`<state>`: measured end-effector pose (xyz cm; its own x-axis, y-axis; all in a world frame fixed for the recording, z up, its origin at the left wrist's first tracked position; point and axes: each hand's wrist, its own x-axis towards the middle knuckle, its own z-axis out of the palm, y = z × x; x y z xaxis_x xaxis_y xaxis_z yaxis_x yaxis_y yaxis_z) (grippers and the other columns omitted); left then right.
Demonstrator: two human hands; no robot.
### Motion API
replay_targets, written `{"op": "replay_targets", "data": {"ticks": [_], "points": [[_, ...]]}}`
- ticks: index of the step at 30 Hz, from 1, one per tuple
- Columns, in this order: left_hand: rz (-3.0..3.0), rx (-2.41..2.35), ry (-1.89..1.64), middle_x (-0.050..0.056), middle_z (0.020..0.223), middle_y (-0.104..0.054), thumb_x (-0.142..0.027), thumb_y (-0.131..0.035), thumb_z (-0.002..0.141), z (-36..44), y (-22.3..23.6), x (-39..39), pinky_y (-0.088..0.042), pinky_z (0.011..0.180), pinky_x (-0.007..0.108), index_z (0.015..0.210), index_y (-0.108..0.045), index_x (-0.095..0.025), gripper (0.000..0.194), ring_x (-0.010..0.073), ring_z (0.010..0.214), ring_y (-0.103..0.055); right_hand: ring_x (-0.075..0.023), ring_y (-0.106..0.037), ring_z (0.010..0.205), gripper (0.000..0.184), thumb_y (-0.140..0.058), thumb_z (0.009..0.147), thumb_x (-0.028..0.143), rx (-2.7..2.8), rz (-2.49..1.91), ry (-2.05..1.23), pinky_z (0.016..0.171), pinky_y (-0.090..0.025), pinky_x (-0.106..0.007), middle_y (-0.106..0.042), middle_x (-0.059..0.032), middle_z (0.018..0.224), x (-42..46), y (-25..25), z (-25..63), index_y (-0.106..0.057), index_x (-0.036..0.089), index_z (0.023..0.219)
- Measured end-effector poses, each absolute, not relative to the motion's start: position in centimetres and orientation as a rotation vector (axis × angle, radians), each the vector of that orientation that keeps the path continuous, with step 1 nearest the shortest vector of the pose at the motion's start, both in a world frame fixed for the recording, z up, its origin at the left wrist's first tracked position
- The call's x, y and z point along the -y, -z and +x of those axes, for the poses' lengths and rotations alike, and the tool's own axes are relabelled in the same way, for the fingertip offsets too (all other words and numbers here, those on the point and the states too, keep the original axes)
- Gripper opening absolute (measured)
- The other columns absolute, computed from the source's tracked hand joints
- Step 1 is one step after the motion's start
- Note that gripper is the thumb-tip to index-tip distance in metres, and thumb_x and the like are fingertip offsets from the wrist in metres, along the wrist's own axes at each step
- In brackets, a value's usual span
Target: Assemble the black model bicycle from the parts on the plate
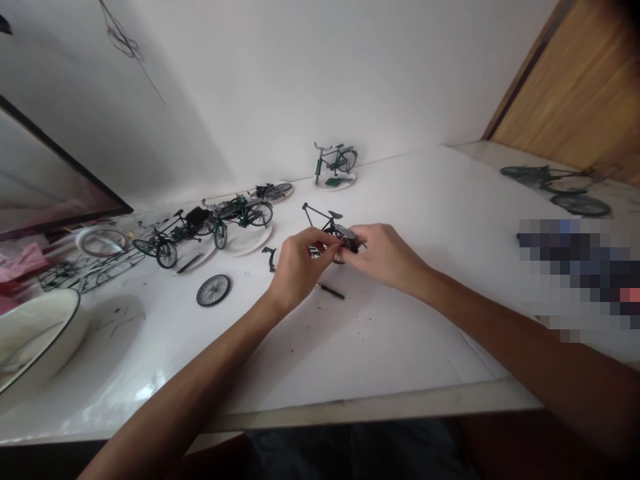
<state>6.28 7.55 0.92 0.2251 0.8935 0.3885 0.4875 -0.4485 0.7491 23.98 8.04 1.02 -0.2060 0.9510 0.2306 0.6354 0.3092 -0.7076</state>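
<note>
White sheeting (425, 347) covers the counter (380, 411), glossy at lower left, flecked with dark specks (293, 351) below centre and ending at a pale front edge near the bottom of the frame. Behind it rises a plain, pale wall (325, 80), with a thin cable (123, 41) hanging at upper left; a wooden panel (595, 80) fills the upper right. At the middle of the frame is a small bicycle (331, 223). The person's right grip (387, 257) is closed on its rear end, and the left grip (303, 267) pinches at its rear wheel, the exact part hidden by fingers. Left of them lies a loose wheel (213, 291); just below, a slim dark tool (332, 291). More model bicycles (243, 209) crowd the left half, and a green bicycle (330, 159) stands near the wall at upper centre. A pale, dark-rimmed bowl (75, 320) is cut off by the left edge.
</note>
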Motion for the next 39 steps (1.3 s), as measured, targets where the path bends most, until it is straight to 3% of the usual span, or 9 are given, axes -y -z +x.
{"op": "replay_targets", "data": {"ticks": [6, 13, 19, 27, 32, 39], "points": [[2.109, -1.258, -1.202, 0.002, 0.089, -0.076, -0.015, -0.068, 0.087, 6.2, -0.7, -7.5, -0.054, 0.074, 0.028, 0.091, -0.077, -0.019, 0.011, 0.0144, 0.078, -0.064, -0.0119, -0.044, 0.061, 0.02, -0.065, 0.083, 0.031, 1.95, -1.377, -0.649, 0.053, -0.033, -0.028, -0.054, 0.0022, 0.065, -8.2, -0.9, 24.0, -0.056, 0.019, 0.069], [2.128, -1.253, -1.178, 0.002, 0.089, -0.076, -0.015, -0.068, 0.086, 6.1, -0.5, -7.7, -0.053, 0.074, 0.028, 0.091, -0.076, -0.02, 0.011, 0.0142, 0.078, -0.061, -0.0107, -0.033, 0.056, 0.029, -0.067, 0.08, 0.026, 1.938, -1.411, -0.632, 0.049, -0.024, -0.029, -0.042, 0.0048, 0.057, -8.0, -0.8, 23.9, -0.045, 0.021, 0.062], [2.243, -1.262, -1.1, 0.002, 0.085, -0.073, -0.011, -0.065, 0.086, 6.0, -1.0, -7.6, -0.048, 0.071, 0.029, 0.085, -0.074, -0.019, 0.012, 0.0145, 0.075, -0.059, -0.0113, -0.037, 0.058, 0.024, -0.068, 0.079, 0.029, 1.939, -1.407, -0.698, 0.052, -0.026, -0.03, -0.051, 0.0031, 0.062, -8.3, -0.5, 24.1, -0.051, 0.02, 0.064], [2.3, -1.305, -1.031, 0.004, 0.086, -0.073, -0.007, -0.062, 0.083, 5.7, -1.3, -7.6, -0.049, 0.072, 0.031, 0.084, -0.073, -0.017, 0.015, 0.0169, 0.077, -0.062, -0.0119, -0.045, 0.061, 0.026, -0.07, 0.08, 0.04, 1.852, -1.326, -1.042, 0.055, -0.027, -0.028, -0.054, 0.003, 0.064, -9.1, -0.3, 24.6, -0.061, 0.018, 0.068], [2.147, -1.235, -1.088, 0.004, 0.081, -0.075, -0.013, -0.064, 0.085, 5.3, -1.4, -7.9, -0.049, 0.067, 0.028, 0.086, -0.075, -0.017, 0.012, 0.015, 0.073, -0.064, -0.0177, -0.061, 0.074, 0.02, -0.075, 0.078, 0.037, 1.779, -1.181, -1.226, 0.068, -0.043, -0.031, -0.069, -0.0027, 0.078, -8.9, -0.7, 24.5, -0.073, 0.018, 0.083], [1.861, -1.181, -1.027, 0.004, 0.078, -0.072, -0.014, -0.07, 0.083, 4.9, -2.2, -8.0, -0.048, 0.061, 0.024, 0.08, -0.07, -0.013, 0.004, 0.0125, 0.07, -0.064, -0.0204, -0.062, 0.072, 0.015, -0.073, 0.082, 0.033, 1.832, -1.227, -1.174, 0.066, -0.046, -0.033, -0.068, -0.0041, 0.073, -8.8, -0.9, 24.5, -0.076, 0.019, 0.083]]}}
